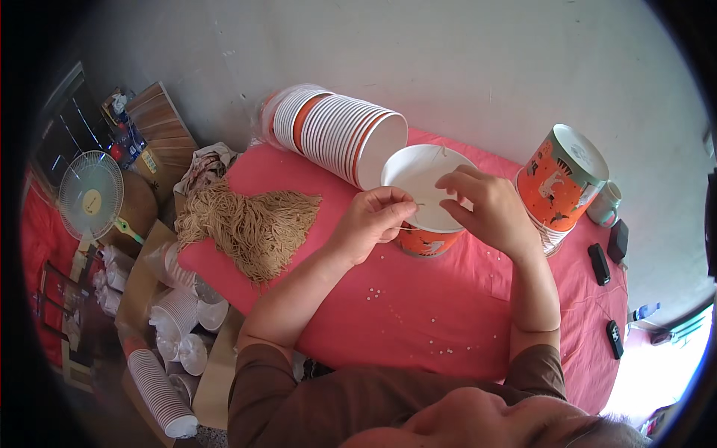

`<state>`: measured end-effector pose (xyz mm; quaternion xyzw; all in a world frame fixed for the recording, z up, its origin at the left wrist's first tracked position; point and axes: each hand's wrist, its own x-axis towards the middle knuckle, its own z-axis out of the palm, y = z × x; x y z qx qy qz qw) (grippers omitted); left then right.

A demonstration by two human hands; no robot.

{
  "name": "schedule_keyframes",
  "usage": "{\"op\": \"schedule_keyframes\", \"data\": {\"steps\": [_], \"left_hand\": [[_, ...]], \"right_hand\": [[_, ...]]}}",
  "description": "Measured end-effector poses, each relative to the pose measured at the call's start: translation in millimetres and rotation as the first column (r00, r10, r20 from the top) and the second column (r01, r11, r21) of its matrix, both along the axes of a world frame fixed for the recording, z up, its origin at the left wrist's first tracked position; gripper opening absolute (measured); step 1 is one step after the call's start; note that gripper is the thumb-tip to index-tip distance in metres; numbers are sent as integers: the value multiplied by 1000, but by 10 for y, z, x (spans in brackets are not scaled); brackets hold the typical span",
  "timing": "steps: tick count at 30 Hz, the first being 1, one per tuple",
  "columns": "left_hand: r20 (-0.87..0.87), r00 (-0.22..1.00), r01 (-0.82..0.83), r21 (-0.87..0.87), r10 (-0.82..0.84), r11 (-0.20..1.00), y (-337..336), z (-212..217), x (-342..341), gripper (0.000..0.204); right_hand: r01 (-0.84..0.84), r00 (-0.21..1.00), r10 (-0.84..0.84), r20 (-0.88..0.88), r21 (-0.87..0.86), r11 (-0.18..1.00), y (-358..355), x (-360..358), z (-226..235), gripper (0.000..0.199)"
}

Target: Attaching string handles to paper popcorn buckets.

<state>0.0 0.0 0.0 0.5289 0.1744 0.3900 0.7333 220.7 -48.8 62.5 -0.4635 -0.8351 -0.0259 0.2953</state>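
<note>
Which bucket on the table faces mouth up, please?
The middle bucket beside the left hand; the long stack lies on its side, and the rightmost stack stands upside down.

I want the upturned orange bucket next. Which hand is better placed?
Probably the right hand: it is nearer the upturned orange bucket, and its thumb and fingers stand apart, seemingly holding nothing. The left hand is farther off and pinches a thin cord.

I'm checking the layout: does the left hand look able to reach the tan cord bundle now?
Probably yes: the tan cord bundle lies left of the left hand, with only pink cloth seen between, though that hand seems to pinch a thin cord.
</note>
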Motion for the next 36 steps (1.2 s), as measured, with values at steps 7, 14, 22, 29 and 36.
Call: {"op": "schedule_keyframes", "data": {"steps": [7,14,22,29,36], "left_hand": [[-22,998,-54,-2,54,999,-23,11,-20,9],[-49,998,-46,76,50,996,-35,10,-27,12],[-92,970,-175,382,225,907,-61,9,8,10],[-149,967,-154,299,205,942,-69,74,-42,9],[-75,987,-122,261,146,958,-75,35,-16,11]], "right_hand": [[-197,977,210,-36,220,955,-61,-194,15,21],[-233,970,241,8,296,926,-12,-191,-14,15],[-90,985,132,-106,332,939,-69,-29,106,12],[-156,982,178,-58,265,952,-85,-83,95,10],[-220,971,235,-38,236,946,-59,-134,49,11]]}}
